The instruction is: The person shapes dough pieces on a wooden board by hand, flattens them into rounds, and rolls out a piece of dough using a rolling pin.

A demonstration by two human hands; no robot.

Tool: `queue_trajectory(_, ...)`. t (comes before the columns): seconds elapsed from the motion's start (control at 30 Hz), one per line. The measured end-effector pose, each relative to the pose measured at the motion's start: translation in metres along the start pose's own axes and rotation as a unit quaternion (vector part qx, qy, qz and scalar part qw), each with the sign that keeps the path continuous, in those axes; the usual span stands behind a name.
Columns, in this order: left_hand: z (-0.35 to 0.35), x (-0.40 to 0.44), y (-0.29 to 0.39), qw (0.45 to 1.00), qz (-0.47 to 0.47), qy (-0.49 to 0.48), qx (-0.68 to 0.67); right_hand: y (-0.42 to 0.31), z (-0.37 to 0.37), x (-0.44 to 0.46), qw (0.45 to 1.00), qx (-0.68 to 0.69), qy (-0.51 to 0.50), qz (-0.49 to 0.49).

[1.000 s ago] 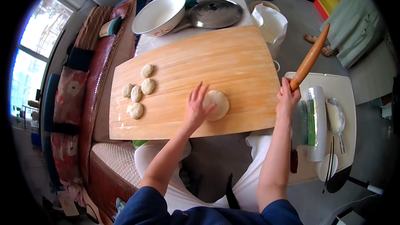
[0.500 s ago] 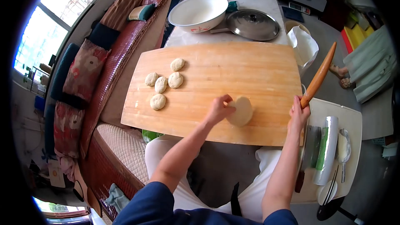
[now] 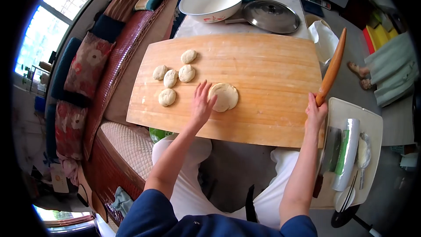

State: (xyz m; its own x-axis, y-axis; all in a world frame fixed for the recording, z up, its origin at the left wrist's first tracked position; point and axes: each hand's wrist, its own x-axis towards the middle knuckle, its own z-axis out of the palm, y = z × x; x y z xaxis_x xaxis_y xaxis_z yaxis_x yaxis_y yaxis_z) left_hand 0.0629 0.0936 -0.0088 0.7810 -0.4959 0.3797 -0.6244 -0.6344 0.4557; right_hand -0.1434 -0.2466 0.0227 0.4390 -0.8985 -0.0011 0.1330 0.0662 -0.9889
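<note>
A flattened round of dough (image 3: 225,97) lies on the wooden board (image 3: 272,83). Beside its left edge is my left hand (image 3: 203,104), palm down with the fingers spread; whether the thumb touches the dough I cannot tell. My right hand (image 3: 316,109) grips one end of a tapered wooden rolling pin (image 3: 332,68) and holds it upright over the board's right edge. Left of the flat round, several dough balls sit in a cluster, among them one dough ball (image 3: 167,97) nearest me and another dough ball (image 3: 188,56) farthest away.
Behind the board stand a white basin (image 3: 212,2) and a metal lid (image 3: 272,16). At right, a tray (image 3: 372,127) bears a cleaver (image 3: 331,149), a plastic-wrap roll (image 3: 347,154) and chopsticks (image 3: 349,193). A person in a pale green skirt (image 3: 392,68) stands beyond. A sofa (image 3: 131,52) runs along the left.
The flat dough, lifted at one edge by my left hand before, now lies flat farther left. My left hand has let go and moved left. The rolling pin stays in my right hand.
</note>
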Motion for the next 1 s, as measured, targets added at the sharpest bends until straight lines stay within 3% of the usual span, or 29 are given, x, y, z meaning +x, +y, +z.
queue_trajectory(0.03, 0.006, 0.003, 0.003, 0.997, -0.042, -0.057, 0.003, 0.0, 0.001, 0.0, 1.0, -0.007, -0.004, -0.002)
queue_trajectory(0.2, 0.028, 0.011, 0.045, 0.989, -0.038, -0.12, 0.076, 0.0, 0.007, -0.001, 1.0, -0.013, 0.0, 0.024)
queue_trajectory(0.33, 0.029, 0.003, 0.062, 0.977, 0.081, -0.189, 0.061, 0.005, 0.008, 0.001, 1.0, -0.016, -0.014, 0.013)
queue_trajectory(0.53, 0.033, 0.004, 0.062, 0.966, 0.128, -0.219, 0.055, 0.03, 0.008, 0.006, 0.997, -0.07, -0.027, 0.003)
queue_trajectory(0.57, 0.02, 0.016, 0.066, 0.961, 0.114, -0.253, 0.004, 0.05, 0.007, 0.013, 0.993, -0.091, -0.04, -0.061)
queue_trajectory(0.6, 0.028, 0.015, 0.049, 0.972, 0.113, -0.207, -0.01, 0.06, 0.004, 0.02, 0.984, -0.122, -0.042, -0.125)
queue_trajectory(0.63, 0.032, 0.015, 0.043, 0.988, 0.092, -0.117, 0.032, 0.041, 0.015, 0.009, 0.979, -0.167, -0.022, -0.117)
queue_trajectory(0.7, 0.019, 0.03, 0.052, 0.994, 0.097, -0.05, -0.007, 0.035, 0.025, -0.001, 0.988, -0.112, -0.052, -0.089)
queue_trajectory(0.77, 0.018, 0.035, 0.069, 0.992, 0.116, -0.032, -0.031, 0.04, 0.032, -0.009, 0.985, -0.147, -0.057, -0.069)
queue_trajectory(0.83, 0.006, 0.04, 0.119, 0.986, 0.151, -0.028, -0.069, 0.032, 0.038, -0.02, 0.958, -0.274, -0.072, -0.046)
queue_trajectory(1.0, 0.015, 0.05, 0.247, 0.959, 0.269, -0.043, -0.082, 0.018, 0.034, -0.034, 0.937, -0.327, -0.118, -0.041)
